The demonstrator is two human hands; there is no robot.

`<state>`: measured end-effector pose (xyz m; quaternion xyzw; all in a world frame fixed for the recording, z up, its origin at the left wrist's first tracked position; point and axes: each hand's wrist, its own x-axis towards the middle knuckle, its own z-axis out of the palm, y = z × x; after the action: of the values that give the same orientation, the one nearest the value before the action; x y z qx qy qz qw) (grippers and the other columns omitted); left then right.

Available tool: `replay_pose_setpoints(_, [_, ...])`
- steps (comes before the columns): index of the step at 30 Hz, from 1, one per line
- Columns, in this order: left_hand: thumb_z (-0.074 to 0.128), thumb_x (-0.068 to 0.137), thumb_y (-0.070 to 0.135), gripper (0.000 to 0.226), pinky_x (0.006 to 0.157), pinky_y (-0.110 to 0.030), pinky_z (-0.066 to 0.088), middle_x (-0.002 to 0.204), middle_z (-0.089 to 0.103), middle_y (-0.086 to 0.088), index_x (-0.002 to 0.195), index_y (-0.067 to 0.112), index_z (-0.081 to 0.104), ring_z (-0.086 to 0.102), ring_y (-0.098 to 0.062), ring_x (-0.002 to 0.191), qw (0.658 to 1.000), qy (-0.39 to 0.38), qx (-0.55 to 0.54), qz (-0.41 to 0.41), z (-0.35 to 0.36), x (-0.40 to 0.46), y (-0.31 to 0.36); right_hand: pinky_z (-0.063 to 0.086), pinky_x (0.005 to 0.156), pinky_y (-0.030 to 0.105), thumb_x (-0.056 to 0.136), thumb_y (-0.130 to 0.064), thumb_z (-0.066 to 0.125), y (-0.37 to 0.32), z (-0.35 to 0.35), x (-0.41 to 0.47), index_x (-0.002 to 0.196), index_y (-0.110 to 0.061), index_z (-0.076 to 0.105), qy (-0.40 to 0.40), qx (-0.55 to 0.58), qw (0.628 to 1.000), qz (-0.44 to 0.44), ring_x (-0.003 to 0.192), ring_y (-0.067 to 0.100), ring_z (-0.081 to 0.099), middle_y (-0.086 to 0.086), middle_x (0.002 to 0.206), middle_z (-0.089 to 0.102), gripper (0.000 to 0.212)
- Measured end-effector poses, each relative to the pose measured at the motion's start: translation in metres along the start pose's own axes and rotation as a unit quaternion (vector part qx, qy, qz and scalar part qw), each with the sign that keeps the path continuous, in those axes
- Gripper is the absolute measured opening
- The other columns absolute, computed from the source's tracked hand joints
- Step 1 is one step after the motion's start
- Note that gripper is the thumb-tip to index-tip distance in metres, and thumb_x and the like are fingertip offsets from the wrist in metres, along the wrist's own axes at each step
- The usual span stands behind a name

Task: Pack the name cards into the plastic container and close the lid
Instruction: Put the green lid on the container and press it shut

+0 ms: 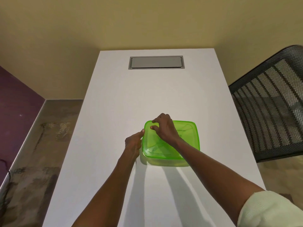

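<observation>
A square plastic container with a translucent green lid (188,135) sits on the white table (114,112), right of centre. The lid lies flat on top of it. My right hand (164,127) rests on the lid's far left corner, fingertips curled and pressing down. My left hand (133,142) is against the container's left side, its thumb touching the rim. No name cards lie on the table; faint shapes show through the lid, too unclear to identify.
A grey recessed cable flap (156,62) is set into the table near its far end. A black mesh chair (268,104) stands close to the table's right edge. Floor and a purple wall lie to the left.
</observation>
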<state>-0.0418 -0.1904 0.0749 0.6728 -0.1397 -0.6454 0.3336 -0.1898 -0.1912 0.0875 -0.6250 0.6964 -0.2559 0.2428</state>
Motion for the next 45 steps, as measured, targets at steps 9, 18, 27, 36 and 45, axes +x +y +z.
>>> replay_pose_setpoints(9, [0.073,0.077,0.005,0.006,0.046,-0.023,0.039,0.064,0.052,-0.012,0.073,0.003,0.068,0.043,-0.015,0.048,0.999,-0.036,0.041,0.000,-0.029,-0.016,-0.031,0.048,0.066,0.038,0.087,-0.019,0.058,-0.008,0.019,-0.075,0.088,-0.009,0.071,-0.054,-0.104,0.983,-0.143,0.086,0.026,0.054,0.007,0.088,0.059,0.016])
replay_pose_setpoints(18, [0.068,0.081,-0.005,0.009,0.062,-0.021,0.059,0.077,0.068,-0.013,0.090,-0.003,0.070,0.064,-0.018,0.069,0.998,-0.020,0.043,0.033,-0.034,-0.025,-0.049,0.039,0.058,0.029,0.076,-0.002,0.033,-0.029,0.020,-0.123,0.082,-0.013,0.065,-0.046,-0.306,0.913,-0.265,0.069,0.018,0.048,0.004,0.072,0.056,0.034])
replay_pose_setpoints(27, [0.074,0.074,0.004,0.007,0.077,-0.037,0.059,0.070,0.071,-0.010,0.076,0.011,0.075,0.066,-0.023,0.065,0.984,0.064,0.135,0.096,-0.029,-0.018,-0.059,0.041,0.061,0.037,0.086,-0.011,0.029,-0.025,0.043,-0.123,0.085,-0.007,0.060,-0.052,-0.216,0.954,-0.201,0.077,0.024,0.048,0.008,0.087,0.053,0.031])
replay_pose_setpoints(36, [0.078,0.065,0.006,0.011,0.083,-0.044,0.058,0.073,0.074,-0.013,0.062,0.015,0.074,0.072,-0.027,0.074,0.983,0.046,0.150,0.095,-0.032,-0.012,-0.059,0.047,0.062,0.037,0.093,-0.012,0.030,-0.017,0.030,-0.124,0.099,-0.005,0.062,-0.046,-0.199,0.953,-0.223,0.082,0.023,0.047,0.008,0.092,0.053,0.033])
replay_pose_setpoints(45, [0.075,0.076,0.013,0.039,0.090,-0.032,0.043,0.109,0.067,-0.015,0.113,0.003,0.065,0.060,-0.030,0.106,0.880,0.112,0.356,0.294,-0.021,-0.048,-0.050,0.052,0.073,0.041,0.082,0.005,0.048,-0.001,0.017,-0.130,0.112,0.003,0.059,-0.024,-0.083,0.987,-0.135,0.097,0.035,0.055,0.020,0.105,0.060,0.031])
